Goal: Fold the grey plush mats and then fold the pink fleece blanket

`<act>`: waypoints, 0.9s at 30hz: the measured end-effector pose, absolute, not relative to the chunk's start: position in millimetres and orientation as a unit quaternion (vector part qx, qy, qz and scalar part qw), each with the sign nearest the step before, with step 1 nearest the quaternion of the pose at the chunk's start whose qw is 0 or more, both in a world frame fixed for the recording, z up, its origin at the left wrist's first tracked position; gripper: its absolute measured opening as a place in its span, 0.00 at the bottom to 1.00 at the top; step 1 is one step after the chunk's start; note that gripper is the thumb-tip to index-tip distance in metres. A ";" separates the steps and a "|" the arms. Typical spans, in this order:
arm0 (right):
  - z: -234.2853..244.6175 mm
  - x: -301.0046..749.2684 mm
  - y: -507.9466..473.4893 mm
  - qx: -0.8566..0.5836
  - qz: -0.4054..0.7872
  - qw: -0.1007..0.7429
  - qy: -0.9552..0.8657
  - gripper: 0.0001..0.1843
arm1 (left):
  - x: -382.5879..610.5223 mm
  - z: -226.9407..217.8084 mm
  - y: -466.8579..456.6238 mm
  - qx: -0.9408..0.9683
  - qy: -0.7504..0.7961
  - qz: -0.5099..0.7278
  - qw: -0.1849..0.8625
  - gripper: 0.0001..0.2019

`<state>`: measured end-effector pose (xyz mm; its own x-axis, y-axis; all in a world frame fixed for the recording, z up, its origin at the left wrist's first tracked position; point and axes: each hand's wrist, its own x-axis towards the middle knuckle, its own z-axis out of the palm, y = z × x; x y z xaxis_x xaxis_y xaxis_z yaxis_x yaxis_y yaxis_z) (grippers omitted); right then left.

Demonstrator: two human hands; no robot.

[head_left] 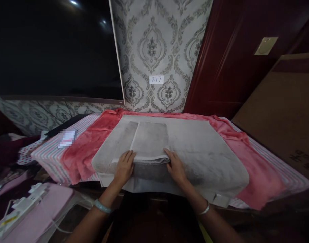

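Beneath folded cloth (151, 140), gray mat (207, 152), red blanket (88, 145), striped sheet (49, 158)

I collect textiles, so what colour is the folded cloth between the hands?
The folded cloth is grey, as the head view shows.

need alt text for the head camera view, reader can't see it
A person's left hand and right hand touch the near edge of a folded gray cloth on a larger gray mat. Beneath lie a pink blanket and a striped cloth; patterned wallpaper behind bears a label reading 277.
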<state>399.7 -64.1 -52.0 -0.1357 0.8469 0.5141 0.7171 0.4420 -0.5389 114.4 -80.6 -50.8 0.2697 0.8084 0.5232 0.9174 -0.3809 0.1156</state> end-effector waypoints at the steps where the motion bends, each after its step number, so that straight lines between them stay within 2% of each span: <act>1: -50.4 400.7 -62.9 -0.529 0.067 0.389 -0.751 0.34 | 113.2 -49.0 -80.5 -0.790 -0.549 -0.254 0.104 0.27; 5: -29.8 403.2 -54.0 -0.512 0.028 0.414 -0.752 0.28 | 111.2 -25.6 -72.7 -0.794 -0.548 -0.239 0.106 0.24; 8: 5.3 405.5 -40.9 -0.474 0.035 0.459 -0.751 0.22 | 110.4 19.4 -58.4 -0.789 -0.555 -0.233 0.126 0.23; 12: 74.2 411.2 -17.3 -0.410 0.059 0.528 -0.742 0.14 | 112.4 113.8 -35.2 -0.793 -0.533 -0.219 0.197 0.20; 15: 133.7 418.7 -0.7 -0.368 0.059 0.584 -0.721 0.09 | 119.3 194.8 -20.5 -0.790 -0.524 -0.180 0.264 0.15; 17: 173.4 425.8 8.5 -0.343 0.055 0.608 -0.714 0.08 | 125.9 247.1 -11.8 -0.791 -0.526 -0.149 0.273 0.10; 19: 209.9 434.2 17.5 -0.314 0.056 0.629 -0.709 0.09 | 133.2 294.9 -2.4 -0.804 -0.522 -0.104 0.264 0.12; 22: 247.8 447.7 37.1 -0.278 0.073 0.657 -0.697 0.11 | 145.2 350.2 18.3 -0.834 -0.486 -0.079 0.248 0.28; 25: 248.3 460.7 72.5 -0.284 0.109 0.677 -0.670 0.13 | 157.9 370.4 55.0 -0.862 -0.472 -0.055 0.175 0.23; 27: 224.6 468.1 103.0 -0.328 0.143 0.673 -0.647 0.14 | 166.2 357.1 90.9 -0.876 -0.472 -0.040 0.091 0.18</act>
<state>468.1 103.0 224.6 0.1215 0.6170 0.7775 0.2329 0.7437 -0.6266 166.2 90.9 357.1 0.5515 0.8194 0.1565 0.8341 -0.5382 -0.1210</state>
